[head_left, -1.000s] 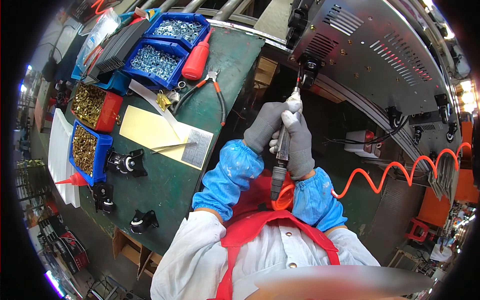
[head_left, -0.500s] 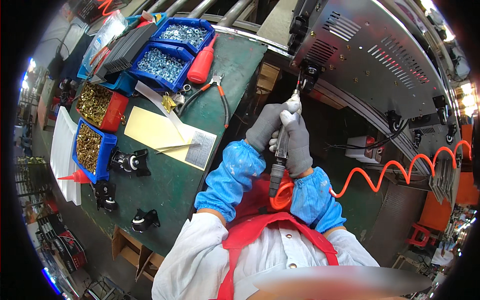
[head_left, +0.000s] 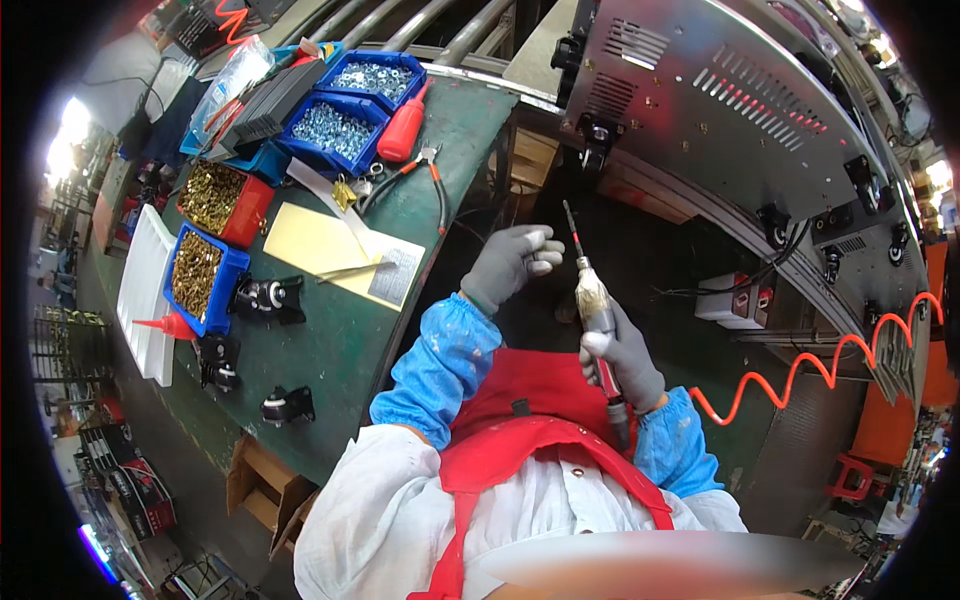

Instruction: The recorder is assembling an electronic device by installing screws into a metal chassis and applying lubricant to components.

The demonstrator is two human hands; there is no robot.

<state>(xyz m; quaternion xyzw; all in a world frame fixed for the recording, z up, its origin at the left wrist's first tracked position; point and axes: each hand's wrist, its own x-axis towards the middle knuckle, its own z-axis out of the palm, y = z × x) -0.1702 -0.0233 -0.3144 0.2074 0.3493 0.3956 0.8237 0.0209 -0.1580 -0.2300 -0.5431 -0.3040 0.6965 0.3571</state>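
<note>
My right hand (head_left: 625, 355), in a grey glove, is wrapped round a pneumatic screwdriver (head_left: 593, 300). The tool's long bit points up and away, apart from the metal panel (head_left: 735, 120). My left hand (head_left: 510, 268), also gloved, hangs to the left of the screwdriver without touching it. Its fingers are curled, and what they hold, if anything, is hidden. A black caster (head_left: 597, 140) sits at the panel's near left corner, beyond the bit. Further casters, one of them (head_left: 773, 222), line the panel's lower edge.
On the green bench (head_left: 330, 370) at left stand blue bins of silvery nuts (head_left: 330, 130) and bins of brass-coloured fasteners (head_left: 197, 275). Cutting pliers (head_left: 405, 180), a red bottle (head_left: 403, 125), yellow paper (head_left: 300, 240) and loose casters (head_left: 288, 405) lie there. An orange coiled hose (head_left: 790, 395) crosses at right.
The screwdriver has drawn back from the caster toward me. My left hand has let go of it and moved left, while my right hand keeps its grip.
</note>
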